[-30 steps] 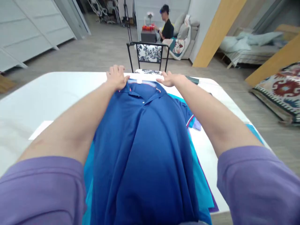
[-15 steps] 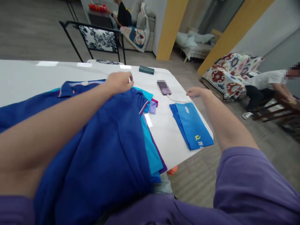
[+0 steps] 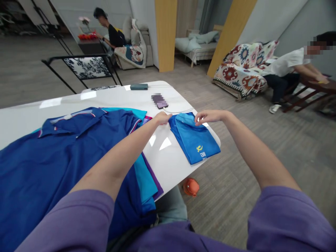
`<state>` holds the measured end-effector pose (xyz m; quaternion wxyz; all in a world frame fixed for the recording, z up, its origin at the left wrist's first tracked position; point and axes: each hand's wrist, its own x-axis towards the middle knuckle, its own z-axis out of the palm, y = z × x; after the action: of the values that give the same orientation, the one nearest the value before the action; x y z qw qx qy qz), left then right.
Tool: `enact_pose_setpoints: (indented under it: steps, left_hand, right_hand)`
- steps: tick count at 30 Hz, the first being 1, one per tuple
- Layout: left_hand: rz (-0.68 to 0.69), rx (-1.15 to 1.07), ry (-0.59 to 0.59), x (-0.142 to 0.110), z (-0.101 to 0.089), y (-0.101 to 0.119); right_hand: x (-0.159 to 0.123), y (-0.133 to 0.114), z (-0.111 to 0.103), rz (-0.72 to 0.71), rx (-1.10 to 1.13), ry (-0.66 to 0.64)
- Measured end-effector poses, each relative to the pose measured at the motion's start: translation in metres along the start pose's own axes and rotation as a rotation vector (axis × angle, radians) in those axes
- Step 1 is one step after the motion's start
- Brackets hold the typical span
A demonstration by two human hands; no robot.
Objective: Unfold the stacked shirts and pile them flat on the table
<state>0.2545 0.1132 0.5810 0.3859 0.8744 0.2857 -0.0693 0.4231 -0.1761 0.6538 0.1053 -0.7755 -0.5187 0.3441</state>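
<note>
A folded blue shirt (image 3: 195, 143) with a yellow and white print lies at the table's right corner, its far end bunched and turned over. My left hand (image 3: 162, 118) is at its far left corner, fingers pinched on the edge. My right hand (image 3: 210, 116) is over its far right side, with bent fingertips closed on the turned cloth; the exact grip is partly hidden. Left of them, a dark blue polo shirt (image 3: 105, 147) is spread out, collar away from me, partly under my left forearm. Turquoise cloth (image 3: 147, 176) and purple cloth (image 3: 156, 185) show beneath it.
On the white table (image 3: 172, 154) lie a phone (image 3: 161, 103) with a white cable and a dark green box-shaped item (image 3: 139, 86). A chair (image 3: 88, 68) stands beyond. An orange object (image 3: 191, 187) is on the floor. Two people sit farther off.
My left hand has moved right from the polo to the folded shirt. My right hand has come onto the shirt, whose far end is now turned over, covering the upper white mark. The view has shifted.
</note>
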Motion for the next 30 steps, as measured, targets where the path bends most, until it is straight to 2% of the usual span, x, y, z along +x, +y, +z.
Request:
enact_pose_setpoints:
  steps: [2, 3, 6, 8, 12, 14, 16, 19, 23, 26, 30]
  left_hand:
    - [-0.019, -0.035, -0.023, 0.003, 0.001, -0.004]
    - [-0.022, -0.044, -0.026, 0.005, 0.002, -0.006]
    - [-0.009, -0.062, -0.014, 0.009, 0.004, -0.008]
    - [0.014, -0.058, 0.01, 0.011, 0.005, -0.009]
    - [0.096, -0.035, 0.055, 0.009, 0.003, -0.012]
    - [0.152, -0.018, 0.042, 0.005, 0.002, -0.014]
    - [0.206, 0.01, 0.031, -0.001, 0.001, -0.015]
    - [0.278, 0.05, 0.045, -0.013, 0.004, -0.014]
    - [0.355, 0.05, 0.06, -0.036, 0.009, -0.001]
    - [0.381, -0.004, 0.061, -0.057, 0.006, 0.021]
    - [0.422, -0.143, 0.044, -0.095, -0.018, 0.06]
  right_hand:
    - [-0.016, 0.0, 0.001, -0.013, 0.112, -0.11]
    - [-0.018, -0.001, 0.003, 0.027, 0.142, -0.082]
    - [-0.005, -0.008, 0.01, 0.213, 0.11, 0.173]
    - [0.012, -0.017, 0.02, 0.263, 0.004, 0.264]
    - [0.023, -0.042, 0.052, 0.124, -0.267, 0.247]
    - [0.015, -0.05, 0.066, 0.102, -0.391, 0.201]
    - [0.001, -0.052, 0.07, 0.115, -0.475, 0.181]
    - [-0.02, -0.05, 0.059, 0.114, -0.492, 0.303]
    - [-0.049, -0.055, 0.028, 0.154, -0.444, 0.49]
    - [-0.074, -0.074, 0.009, 0.154, -0.394, 0.583]
    - [-0.115, -0.117, -0.012, 0.141, -0.266, 0.762]
